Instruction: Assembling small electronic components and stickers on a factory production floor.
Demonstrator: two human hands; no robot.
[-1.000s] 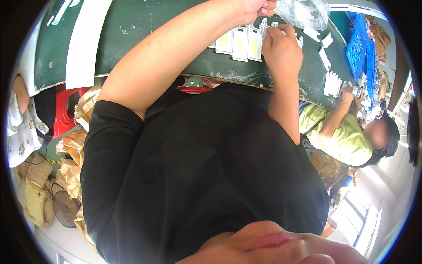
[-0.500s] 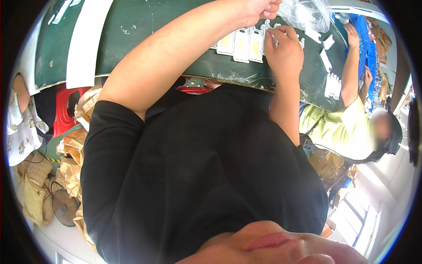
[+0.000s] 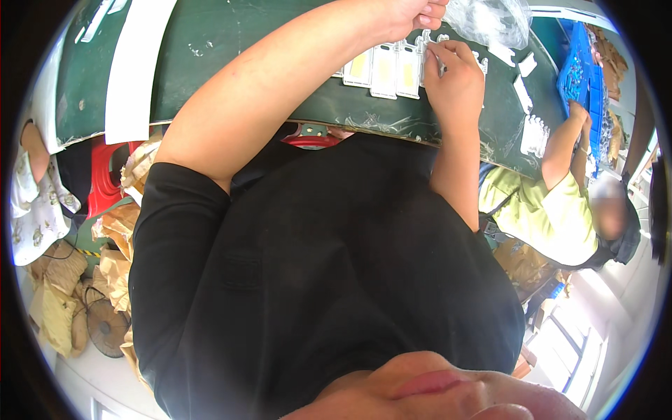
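Several flat, clear plastic pieces with pale yellow middles (image 3: 383,70) lie side by side in a row on the green table top. My left hand (image 3: 420,15) is over the far end of the row, its fingers curled closed; whatever they hold is hidden at the picture's upper edge. My right hand (image 3: 456,78) is at the right end of the row. Its thumb and forefinger pinch the edge of an upright clear plastic piece (image 3: 423,50), partly covered by the fingers.
A crumpled clear plastic bag (image 3: 490,24) lies beyond my right hand. White strips (image 3: 522,94) and a stack of clear pieces (image 3: 535,136) lie to the right. A co-worker in yellow (image 3: 542,210) is at a blue tray (image 3: 575,70). A long white strip (image 3: 140,70) crosses the table's left side.
My hands have barely moved. The co-worker's raised hand has come down from the far part of the blue tray toward its near edge.
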